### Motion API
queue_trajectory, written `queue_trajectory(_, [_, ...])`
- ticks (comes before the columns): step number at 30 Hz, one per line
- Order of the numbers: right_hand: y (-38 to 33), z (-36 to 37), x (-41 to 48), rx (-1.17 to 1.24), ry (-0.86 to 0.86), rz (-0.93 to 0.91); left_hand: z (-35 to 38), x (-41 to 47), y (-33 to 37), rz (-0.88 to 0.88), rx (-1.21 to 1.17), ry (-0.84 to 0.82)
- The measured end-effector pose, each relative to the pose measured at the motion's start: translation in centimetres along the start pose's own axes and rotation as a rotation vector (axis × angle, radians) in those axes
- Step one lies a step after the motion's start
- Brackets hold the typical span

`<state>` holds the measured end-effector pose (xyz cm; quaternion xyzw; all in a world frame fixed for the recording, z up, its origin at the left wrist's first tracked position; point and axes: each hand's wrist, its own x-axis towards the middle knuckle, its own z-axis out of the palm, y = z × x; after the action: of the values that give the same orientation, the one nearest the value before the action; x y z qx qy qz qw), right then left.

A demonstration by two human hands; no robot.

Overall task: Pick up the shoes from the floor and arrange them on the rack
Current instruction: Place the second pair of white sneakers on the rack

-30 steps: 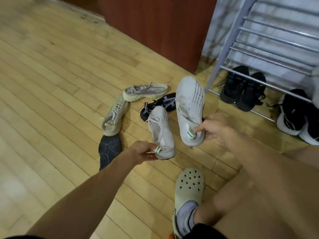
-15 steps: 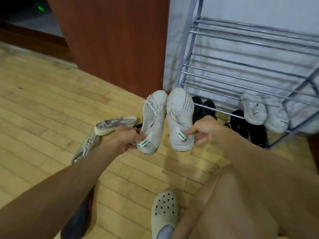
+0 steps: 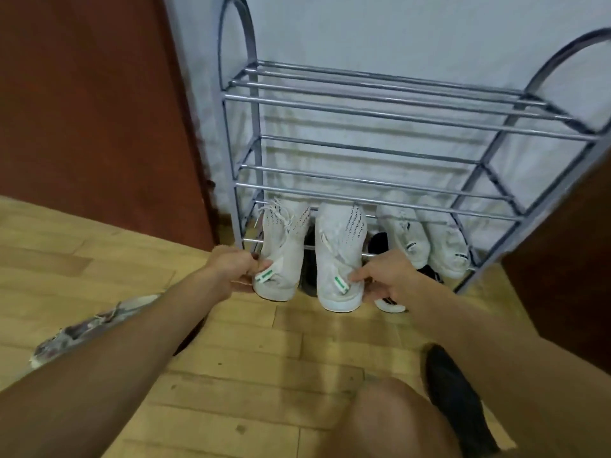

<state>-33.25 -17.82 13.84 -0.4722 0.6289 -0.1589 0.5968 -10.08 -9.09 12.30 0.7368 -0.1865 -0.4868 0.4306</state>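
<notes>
Each hand, left hand [image 3: 233, 267] and right hand [image 3: 385, 279], pinches one white sneaker [image 3: 281, 249] by its heel at the rack [image 3: 380, 193]; the shoes look light, soft, easily steered.

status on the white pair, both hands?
Left hand grip on left white shoe heel, right hand on right white shoe. Toes poking into rack lower shelf. Another white pair alongside; slot clear.

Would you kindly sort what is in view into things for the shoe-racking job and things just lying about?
Job: left hand, right hand, two held white sneakers, rack, grey sneaker on floor.
Lying about: brown cabinet, wall.
</notes>
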Motion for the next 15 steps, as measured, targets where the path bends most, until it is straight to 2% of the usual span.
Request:
queue_trajectory(5, [-2.4, 0.6, 6.4, 0.066, 0.024, -0.026, 2.8, 5.6, 2.4, 0.04, -0.037, 0.044])
queue_trajectory(15, [-4.6, 1.9, 12.8, 0.129, -0.07, 0.057, 4.4, 12.8, 4.2, 0.07, 0.025, 0.111])
